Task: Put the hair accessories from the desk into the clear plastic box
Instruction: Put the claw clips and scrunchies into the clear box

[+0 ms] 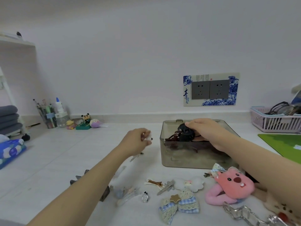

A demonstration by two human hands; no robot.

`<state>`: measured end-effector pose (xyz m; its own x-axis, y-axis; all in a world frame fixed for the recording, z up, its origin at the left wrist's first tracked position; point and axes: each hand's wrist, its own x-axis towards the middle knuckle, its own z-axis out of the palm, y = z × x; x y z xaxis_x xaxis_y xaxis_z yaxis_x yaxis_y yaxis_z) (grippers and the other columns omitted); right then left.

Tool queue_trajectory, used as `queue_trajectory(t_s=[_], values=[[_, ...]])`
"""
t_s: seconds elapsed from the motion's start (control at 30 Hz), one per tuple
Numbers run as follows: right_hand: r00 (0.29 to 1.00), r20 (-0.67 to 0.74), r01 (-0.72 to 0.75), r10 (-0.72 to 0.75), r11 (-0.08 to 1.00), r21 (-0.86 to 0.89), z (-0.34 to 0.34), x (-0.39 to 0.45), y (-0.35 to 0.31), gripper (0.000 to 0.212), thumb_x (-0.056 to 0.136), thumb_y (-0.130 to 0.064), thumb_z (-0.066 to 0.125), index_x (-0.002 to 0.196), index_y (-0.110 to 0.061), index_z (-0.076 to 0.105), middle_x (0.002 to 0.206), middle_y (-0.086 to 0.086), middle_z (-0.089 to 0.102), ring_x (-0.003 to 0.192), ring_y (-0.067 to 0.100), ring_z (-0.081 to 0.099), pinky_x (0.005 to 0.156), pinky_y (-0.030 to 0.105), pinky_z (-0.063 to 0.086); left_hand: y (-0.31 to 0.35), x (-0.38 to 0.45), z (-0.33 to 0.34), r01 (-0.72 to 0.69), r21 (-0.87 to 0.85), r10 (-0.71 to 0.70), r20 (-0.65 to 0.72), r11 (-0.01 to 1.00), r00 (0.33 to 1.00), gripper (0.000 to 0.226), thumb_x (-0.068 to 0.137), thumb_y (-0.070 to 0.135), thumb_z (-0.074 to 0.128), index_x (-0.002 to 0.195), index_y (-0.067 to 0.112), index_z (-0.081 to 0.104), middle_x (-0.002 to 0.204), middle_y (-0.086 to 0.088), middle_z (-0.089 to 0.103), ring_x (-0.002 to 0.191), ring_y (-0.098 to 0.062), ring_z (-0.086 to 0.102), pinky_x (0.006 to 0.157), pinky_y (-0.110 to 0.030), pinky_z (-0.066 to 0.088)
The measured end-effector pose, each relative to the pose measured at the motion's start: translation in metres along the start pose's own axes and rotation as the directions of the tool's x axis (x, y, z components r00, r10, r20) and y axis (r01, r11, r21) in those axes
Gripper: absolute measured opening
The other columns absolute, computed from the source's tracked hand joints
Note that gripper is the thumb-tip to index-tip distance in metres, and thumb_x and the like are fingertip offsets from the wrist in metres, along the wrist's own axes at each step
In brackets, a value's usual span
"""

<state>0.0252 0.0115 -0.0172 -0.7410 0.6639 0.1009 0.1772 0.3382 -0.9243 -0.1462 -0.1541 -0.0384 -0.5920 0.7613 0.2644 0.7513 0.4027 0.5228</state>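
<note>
1. Right of centre sits the box (pixel 192 154), clear smoky plastic, lid off or out of view, with dark and brown clips already piled inside.
2. The right hand (pixel 206 131) is over the box's open top, fingers closed on a black claw clip (pixel 185 132) that rides just above the pile.
3. The left hand (pixel 138 141), just left of the box and above the desk, is pinched shut on a small white clip (pixel 148 138); what else it has I can't tell.
4. Still waiting along the bottom of the frame: a lace bow (pixel 179 204), a white cloud clip (pixel 189 183), a metal clip (pixel 166 187), a pink plush band (pixel 228 186), a silvery chain piece (pixel 241 212), and a blurred heap of small pins (pixel 125 193) beside the left forearm.
5. Handling, as I judge it: all of these are light. The claw clip is stiff and springy, best held by its body, not its teeth. The bow and plush are soft and will squash in anywhere. The little pins look slippery and need a fingertip pinch, or a scoop.
6. The desk (pixel 81 152) is pale, smooth and flat, so thin clips lie flush and may be fiddly to lift.
7. Around it: a pen cup (pixel 47 116) and small toys (pixel 86 122) at the back left, a tissue pack (pixel 11 150) at far left, a pink basket (pixel 275 121) at the right edge, a double socket (pixel 210 89) on the white wall.
</note>
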Motion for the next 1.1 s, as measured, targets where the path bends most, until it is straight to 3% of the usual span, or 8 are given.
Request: queue_trajectory(t_s=[0.1, 0.23, 0.47, 0.57, 0.7, 0.9, 1.0, 1.1], values=[[1.000, -0.008, -0.013, 0.014, 0.997, 0.076, -0.010, -0.002, -0.005, 0.023, 0.090, -0.028, 0.056, 0.079, -0.012, 0.068, 0.104, 0.014, 0.068, 0.092, 0.027, 0.065, 0.094, 0.040, 0.051, 0.020, 0.008, -0.015, -0.069, -0.015, 0.068, -0.066, 0.998, 0.996, 0.011, 0.083, 0.019, 0.060, 0.089, 0.010, 0.056, 0.071, 0.003, 0.054, 0.072, -0.020, 0.049, 0.059, -0.020, 0.035], [0.995, -0.098, 0.004, -0.001, 0.999, 0.035, -0.029, -0.005, -0.004, 0.025, 0.091, -0.026, 0.055, 0.088, -0.004, 0.067, 0.097, 0.013, 0.067, 0.078, 0.019, 0.062, 0.069, 0.023, 0.050, 0.056, 0.018, -0.016, -0.173, -0.044, 0.174, 0.018, 0.984, 0.985, 0.018, 0.087, 0.024, 0.056, 0.096, 0.009, 0.053, 0.082, 0.000, 0.055, 0.079, -0.020, 0.050, 0.068, -0.029, 0.036], [0.965, -0.261, -0.011, -0.017, 0.994, -0.106, -0.065, -0.002, 0.006, 0.028, 0.088, -0.029, 0.057, 0.082, -0.004, 0.069, 0.093, 0.014, 0.070, 0.088, 0.028, 0.064, 0.087, 0.038, 0.052, 0.105, 0.046, 0.021, -0.281, -0.028, 0.282, 0.186, 0.959, 0.941, 0.020, 0.085, 0.024, 0.062, 0.096, 0.011, 0.052, 0.090, 0.000, 0.055, 0.081, -0.020, 0.051, 0.064, -0.024, 0.036], [0.950, -0.307, -0.003, -0.062, 0.979, -0.206, -0.074, 0.005, 0.007, 0.029, 0.088, -0.028, 0.057, 0.083, -0.002, 0.069, 0.086, 0.014, 0.067, 0.081, 0.024, 0.056, 0.077, 0.033, 0.045, 0.113, 0.061, 0.035, -0.281, -0.026, 0.280, 0.218, 0.959, 0.935, 0.028, 0.084, 0.021, 0.063, 0.111, 0.015, 0.055, 0.102, -0.004, 0.057, 0.085, -0.016, 0.048, 0.068, -0.024, 0.035], [0.931, -0.350, -0.009, -0.105, 0.951, -0.309, -0.086, 0.021, 0.012, 0.037, 0.088, -0.029, 0.058, 0.088, 0.007, 0.068, 0.097, 0.024, 0.069, 0.075, 0.022, 0.054, 0.067, 0.028, 0.042, 0.125, 0.086, 0.056, -0.316, 0.016, 0.298, 0.285, 0.949, 0.911, 0.041, 0.083, 0.019, 0.065, 0.122, 0.014, 0.054, 0.115, -0.006, 0.060, 0.086, -0.018, 0.050, 0.069, -0.024, 0.037], [0.942, -0.326, -0.069, -0.083, 0.901, -0.429, -0.094, 0.037, 0.028, 0.024, 0.085, -0.034, 0.061, 0.070, -0.018, 0.070, 0.065, -0.004, 0.063, 0.073, 0.017, 0.058, 0.066, 0.026, 0.044, 0.126, 0.113, 0.093, -0.425, 0.244, 0.344, 0.314, 0.872, 0.885, 0.052, 0.084, 0.029, 0.064, 0.132, 0.026, 0.046, 0.124, -0.007, 0.047, 0.115, -0.027, 0.047, 0.099, -0.039, 0.039], [0.951, -0.299, -0.077, -0.083, 0.870, -0.486, -0.096, 0.047, 0.033, 0.024, 0.082, -0.038, 0.063, 0.061, -0.025, 0.064, 0.074, -0.003, 0.068, 0.080, 0.019, 0.062, 0.077, 0.032, 0.051, 0.121, 0.117, 0.095, -0.458, 0.316, 0.388, 0.259, 0.831, 0.884, 0.054, 0.080, 0.036, 0.067, 0.129, 0.025, 0.048, 0.122, -0.003, 0.047, 0.116, -0.021, 0.042, 0.098, -0.035, 0.033], [0.954, -0.288, -0.082, -0.083, 0.852, -0.517, -0.095, 0.055, 0.034, 0.025, 0.079, -0.040, 0.066, 0.058, -0.028, 0.062, 0.080, -0.004, 0.069, 0.084, 0.018, 0.063, 0.078, 0.032, 0.051, 0.117, 0.118, 0.088, -0.397, 0.215, 0.346, 0.241, 0.892, 0.907, 0.037, 0.073, 0.027, 0.075, 0.106, 0.019, 0.061, 0.102, 0.001, 0.056, 0.098, -0.018, 0.054, 0.087, -0.033, 0.045]])
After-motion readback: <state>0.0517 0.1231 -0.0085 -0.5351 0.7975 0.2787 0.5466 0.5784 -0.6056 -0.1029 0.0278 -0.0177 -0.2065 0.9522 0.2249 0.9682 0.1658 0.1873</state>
